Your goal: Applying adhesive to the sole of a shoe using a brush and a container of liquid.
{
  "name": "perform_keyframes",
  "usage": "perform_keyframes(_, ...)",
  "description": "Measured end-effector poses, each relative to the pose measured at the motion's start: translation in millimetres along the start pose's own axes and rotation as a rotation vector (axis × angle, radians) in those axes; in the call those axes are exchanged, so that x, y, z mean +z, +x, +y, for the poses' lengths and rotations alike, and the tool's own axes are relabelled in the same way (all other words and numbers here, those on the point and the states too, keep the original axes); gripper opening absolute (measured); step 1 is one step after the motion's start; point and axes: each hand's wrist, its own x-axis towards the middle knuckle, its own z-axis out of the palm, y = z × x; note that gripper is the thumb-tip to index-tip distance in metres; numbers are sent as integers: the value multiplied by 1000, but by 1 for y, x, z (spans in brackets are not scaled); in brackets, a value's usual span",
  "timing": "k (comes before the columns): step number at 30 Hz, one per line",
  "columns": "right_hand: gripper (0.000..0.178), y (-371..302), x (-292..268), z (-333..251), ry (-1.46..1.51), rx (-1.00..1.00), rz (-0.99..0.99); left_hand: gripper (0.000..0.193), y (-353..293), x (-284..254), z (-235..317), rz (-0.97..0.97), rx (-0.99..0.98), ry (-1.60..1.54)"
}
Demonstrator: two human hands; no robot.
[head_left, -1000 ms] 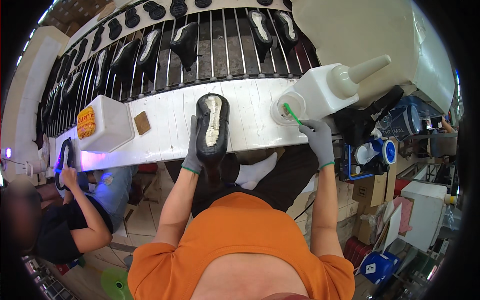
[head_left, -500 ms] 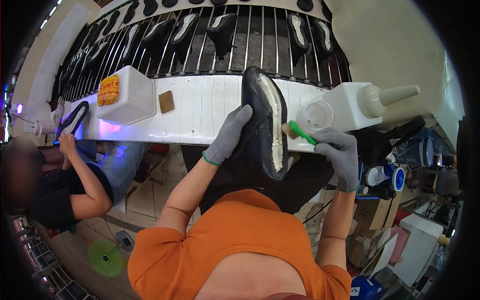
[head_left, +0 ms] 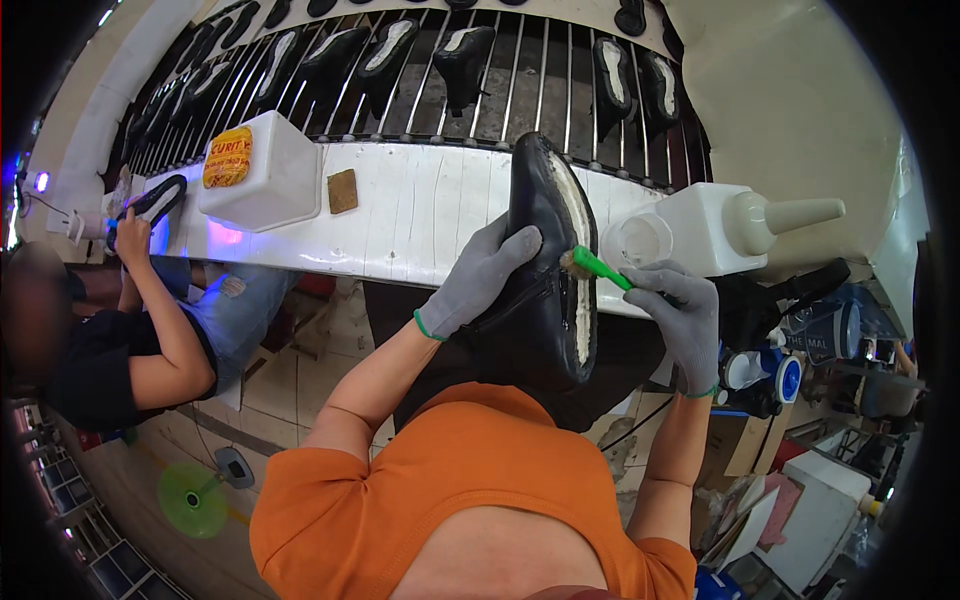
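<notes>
My left hand, in a grey glove with a green cuff, grips a black shoe upper by its side. The upper is held with one end toward the rack and its underside turned right, showing a long whitish strip. In my right hand, gloved likewise, is a small brush with a green handle. Its brown bristles meet the upper's edge beside the whitish strip, near mid-length. A round translucent cup is close to the brush, at the mouth of a white plastic bottle.
Behind the white bench runs a rack of metal bars carrying several black uppers. A white square container with a yellow label and a brown block are left of me. Farther left, a co-worker holds another upper.
The upper has rolled in my left hand, so its strip faces farther right and more black side shows. The bristles now lie on the strip's left edge. The whole view has shifted slightly.
</notes>
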Motion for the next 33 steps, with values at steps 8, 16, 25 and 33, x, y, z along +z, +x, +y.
perform_keyframes(8, 23, 18, 3, -8, 26, -65, 22, 57, -9, 1, -2, -84, 32, 121)
perform_keyframes(16, 19, 38, 8, -8, 66, -89, 48, 75, -15, -1, 2, -61, 68, 370)
perform_keyframes(25, 21, 67, -1, -7, -109, -84, 95, 79, -17, 1, 9, -75, 86, 630)
perform_keyframes(33, 19, 68, -23, 0, -46, -107, -129, 61, -7, -7, -4, -158, 71, 229)
